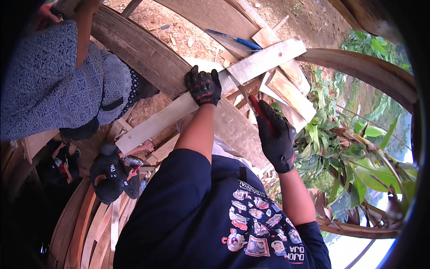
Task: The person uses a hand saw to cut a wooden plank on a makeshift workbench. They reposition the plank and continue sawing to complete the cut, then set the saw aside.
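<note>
A long pale wooden board [255,62] lies aslant across a thick, weathered plank [148,51]. My left hand [204,86], in a black glove with red trim, is closed over the board's edge near its middle. In my right hand [276,136], also gloved in black, is the red handle of a handsaw [238,85]. The saw's blade meets the board just right of my left hand. How deep the teeth sit cannot be made out. Beyond the board lies a blue-handled tool [246,43] with a slim blade.
Offcuts [291,94] lie under and beside the board's right end. A person in patterned blue clothing [49,85] is close on the left. Another person in a dark cap [109,190] is lower left, near curved timbers [85,224]. Leafy plants [363,166] grow on the right.
</note>
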